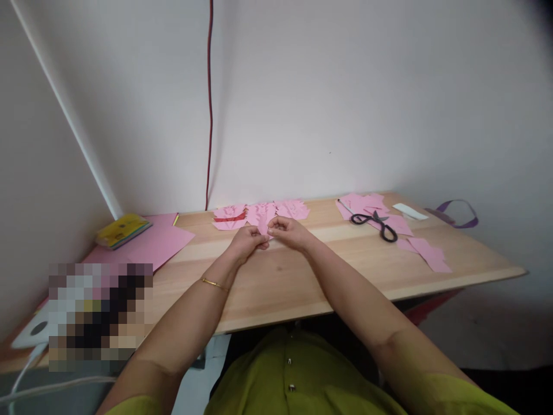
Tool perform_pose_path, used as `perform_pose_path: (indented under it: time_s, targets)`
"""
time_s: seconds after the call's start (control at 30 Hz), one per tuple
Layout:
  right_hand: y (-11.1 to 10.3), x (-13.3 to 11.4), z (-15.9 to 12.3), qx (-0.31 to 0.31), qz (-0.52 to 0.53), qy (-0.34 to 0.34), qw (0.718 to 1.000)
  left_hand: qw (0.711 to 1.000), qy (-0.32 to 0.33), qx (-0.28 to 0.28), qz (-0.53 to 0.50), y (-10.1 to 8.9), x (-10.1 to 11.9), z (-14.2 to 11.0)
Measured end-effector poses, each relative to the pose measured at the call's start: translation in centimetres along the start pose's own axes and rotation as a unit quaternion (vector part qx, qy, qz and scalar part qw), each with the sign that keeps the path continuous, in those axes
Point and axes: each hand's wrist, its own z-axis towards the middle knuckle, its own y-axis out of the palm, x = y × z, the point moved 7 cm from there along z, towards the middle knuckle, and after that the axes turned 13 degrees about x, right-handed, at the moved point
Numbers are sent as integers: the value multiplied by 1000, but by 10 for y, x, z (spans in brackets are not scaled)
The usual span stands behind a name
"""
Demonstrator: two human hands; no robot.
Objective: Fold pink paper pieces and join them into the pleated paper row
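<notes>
Pinching pink paper (261,214) in left hand (249,242) and right hand (287,230).
Holding it between 2 pink cutouts (294,209) on wooden table (276,276).

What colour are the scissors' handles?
The scissors' handles are black, as the head view shows.

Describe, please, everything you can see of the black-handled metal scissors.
The black-handled metal scissors lie slightly open, partly on pink paper pieces, on the light wooden table. Their grip is two rounded black loops, spread apart; the short grey blades point toward the wall. Neither the left hand nor the right hand touches them.
</notes>
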Motion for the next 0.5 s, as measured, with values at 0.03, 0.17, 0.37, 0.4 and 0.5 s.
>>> perform_pose_path:
  time_s: [0.03, 0.17, 0.37, 0.4, 0.5]
  targets:
    - [0, -1, 0, 3, -4, -3, 1000, 1000, 1, -8, 3, 1, 1, -1]
    - [-1, -2, 0, 12, -33, -16, 999, 1000, 9, -18, -8, 2, 4, -1]
    - [0, -1, 0, 9, -11, -2, 1000, 999, 13, -1, -31, -1, 5, 2]
    - [2, -1, 0, 9, 2, 1, 1000, 999, 11, -1, -30, -1, 5, 2]
    - [6, -1, -1, 13, 42, 13, 999, 999, 12, 6, -31, -1, 4, 2]
